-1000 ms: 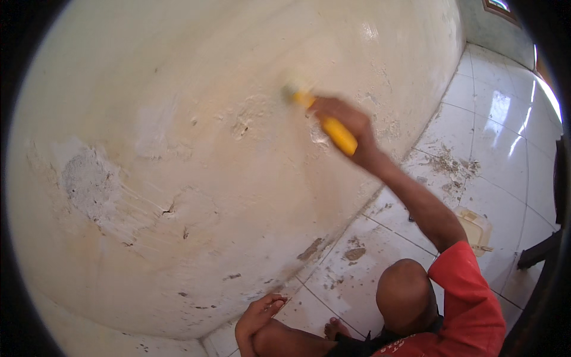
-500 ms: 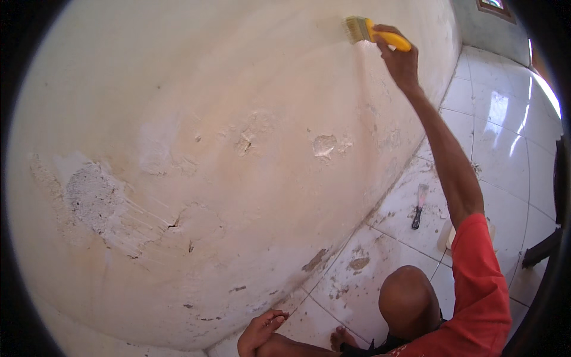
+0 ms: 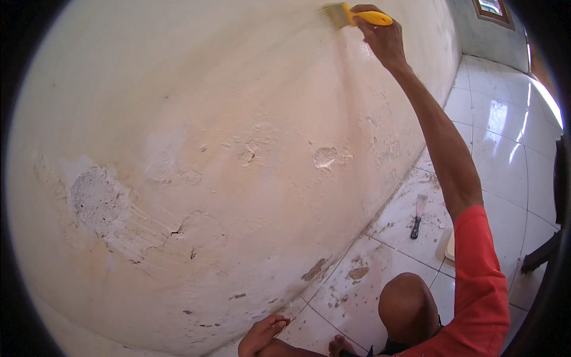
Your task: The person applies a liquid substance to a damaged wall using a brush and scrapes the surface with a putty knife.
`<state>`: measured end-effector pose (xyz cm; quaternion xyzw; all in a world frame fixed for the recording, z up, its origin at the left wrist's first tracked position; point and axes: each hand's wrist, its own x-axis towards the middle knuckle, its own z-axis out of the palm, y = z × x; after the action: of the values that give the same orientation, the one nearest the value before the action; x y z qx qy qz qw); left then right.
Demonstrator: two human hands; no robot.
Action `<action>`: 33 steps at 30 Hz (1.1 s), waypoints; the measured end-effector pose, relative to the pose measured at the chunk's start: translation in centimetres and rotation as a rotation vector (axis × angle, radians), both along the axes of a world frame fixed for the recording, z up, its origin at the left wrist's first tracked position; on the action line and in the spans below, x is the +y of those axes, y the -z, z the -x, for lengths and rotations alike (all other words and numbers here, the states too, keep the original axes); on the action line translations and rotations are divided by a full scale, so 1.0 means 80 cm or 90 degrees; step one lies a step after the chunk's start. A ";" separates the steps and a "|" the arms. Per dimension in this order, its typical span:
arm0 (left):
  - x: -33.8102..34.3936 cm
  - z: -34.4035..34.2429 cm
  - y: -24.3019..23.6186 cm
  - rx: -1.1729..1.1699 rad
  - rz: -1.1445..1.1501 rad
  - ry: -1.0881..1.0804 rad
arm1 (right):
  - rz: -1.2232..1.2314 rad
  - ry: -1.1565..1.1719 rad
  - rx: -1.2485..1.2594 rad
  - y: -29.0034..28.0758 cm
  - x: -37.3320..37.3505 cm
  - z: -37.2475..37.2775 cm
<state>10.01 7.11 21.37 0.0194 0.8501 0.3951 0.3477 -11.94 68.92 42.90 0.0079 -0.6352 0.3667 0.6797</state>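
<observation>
Now right hand [image 3: 385, 37], fist around yellow-handled flat paintbrush [image 3: 351, 14], risen from mid-wall patch to far upper cream plaster wall [image 3: 238, 89]; left hand [image 3: 262, 334] open on white tiled floor [image 3: 499, 143].

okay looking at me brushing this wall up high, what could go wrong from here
The right hand holds the yellow-handled brush at full stretch, while the left hand braces on the tiled floor; you might overbalance. The scraper lies beside your knee, so you could kneel on it.
</observation>
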 end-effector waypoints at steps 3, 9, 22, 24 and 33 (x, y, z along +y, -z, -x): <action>-0.002 0.002 0.006 -0.003 -0.025 0.000 | -0.103 0.153 0.131 0.010 -0.004 0.012; 0.006 0.001 -0.003 0.034 -0.010 0.013 | -0.376 -0.261 0.003 0.060 -0.186 -0.065; 0.007 0.002 -0.005 0.042 0.028 0.036 | -0.216 0.001 0.130 -0.064 -0.144 0.004; 0.002 0.001 -0.001 0.058 0.011 0.032 | -0.351 -0.060 0.140 -0.042 -0.233 -0.031; 0.017 -0.024 -0.023 0.098 -0.057 -0.022 | -0.049 -0.389 0.086 -0.078 -0.083 -0.001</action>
<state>11.94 8.45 23.20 0.0504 0.8561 0.4360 0.2730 -11.89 62.27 49.10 0.2488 -0.5703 0.5282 0.5778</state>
